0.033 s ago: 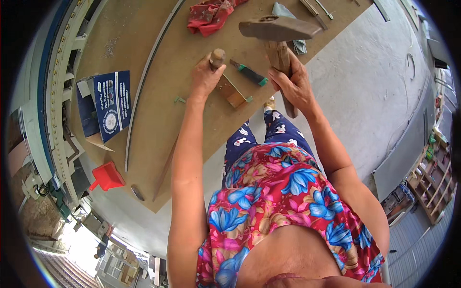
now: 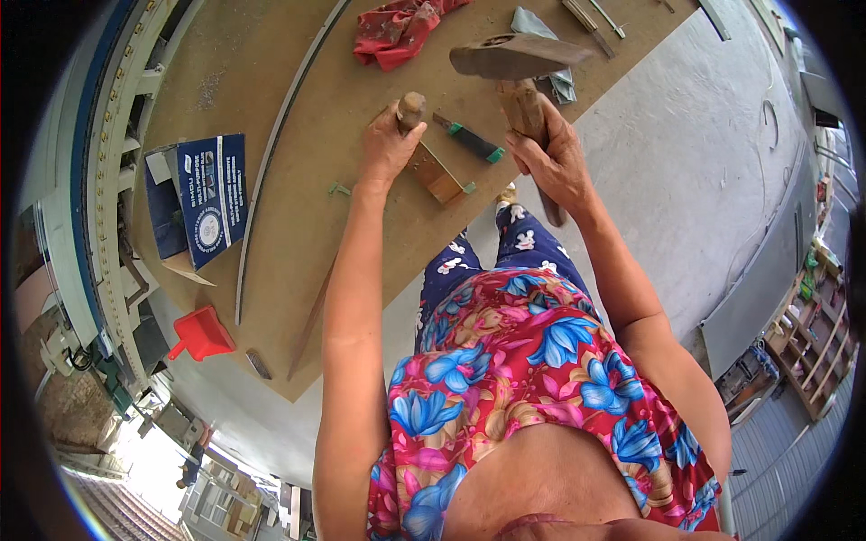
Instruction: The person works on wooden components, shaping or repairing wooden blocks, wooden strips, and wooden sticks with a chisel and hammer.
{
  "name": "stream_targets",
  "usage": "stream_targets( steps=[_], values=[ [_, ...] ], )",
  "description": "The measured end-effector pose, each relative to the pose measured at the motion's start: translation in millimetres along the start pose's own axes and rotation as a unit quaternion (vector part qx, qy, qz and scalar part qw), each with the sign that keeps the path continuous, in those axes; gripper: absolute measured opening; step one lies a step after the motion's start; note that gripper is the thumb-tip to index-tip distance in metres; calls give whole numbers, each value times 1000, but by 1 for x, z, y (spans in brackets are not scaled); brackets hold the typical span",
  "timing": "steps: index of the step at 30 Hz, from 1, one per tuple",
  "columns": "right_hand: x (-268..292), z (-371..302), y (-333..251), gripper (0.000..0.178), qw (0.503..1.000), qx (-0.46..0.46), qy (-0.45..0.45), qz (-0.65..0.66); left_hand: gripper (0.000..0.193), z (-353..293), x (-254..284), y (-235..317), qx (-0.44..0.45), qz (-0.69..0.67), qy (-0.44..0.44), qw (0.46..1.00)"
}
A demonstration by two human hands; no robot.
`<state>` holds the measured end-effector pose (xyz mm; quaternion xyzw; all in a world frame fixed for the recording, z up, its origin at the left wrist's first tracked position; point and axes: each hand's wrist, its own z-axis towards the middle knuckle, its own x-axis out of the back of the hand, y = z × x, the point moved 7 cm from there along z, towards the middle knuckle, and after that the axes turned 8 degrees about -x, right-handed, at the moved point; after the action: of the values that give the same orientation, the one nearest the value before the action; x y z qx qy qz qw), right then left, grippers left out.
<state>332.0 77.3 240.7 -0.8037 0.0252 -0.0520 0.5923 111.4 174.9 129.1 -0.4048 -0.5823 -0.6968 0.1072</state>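
Observation:
My left hand is closed around the upright wooden handle of a chisel, whose butt end points up; its blade is hidden beneath the fist. Beside that hand lies a small brown wooden piece with light edges and bits of debris on it. My right hand grips the wooden shaft of a hammer, its broad metal head raised to the right of the chisel. Between the hands a utility knife with a black and green handle rests on the brown work table.
A red cloth and a grey-green rag lie on the far side. An open blue cardboard box stands at the left, past a long metal strip. A red dustpan is near the table's left corner.
The hammer has tilted slightly in my right hand, its head shifting a little to the left. My left hand and the chisel stay nearly in place.

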Motion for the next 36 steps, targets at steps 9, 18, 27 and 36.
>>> stream_targets(
  steps=[9,18,27,36],
  values=[
    [-13,5,28,35,988,-102,-40,-106,38,3,4,3,5,-2,15,1000],
    [-7,34,10,31,989,-37,-80,-115,40,3,2,-3,49,-11,13,999],
    [-11,44,-4,39,983,-54,-116,-132,46,5,-3,-3,55,5,10,998],
    [-29,42,-13,37,980,-27,-151,-127,41,9,-1,-3,73,-5,-10,997]
  ],
)
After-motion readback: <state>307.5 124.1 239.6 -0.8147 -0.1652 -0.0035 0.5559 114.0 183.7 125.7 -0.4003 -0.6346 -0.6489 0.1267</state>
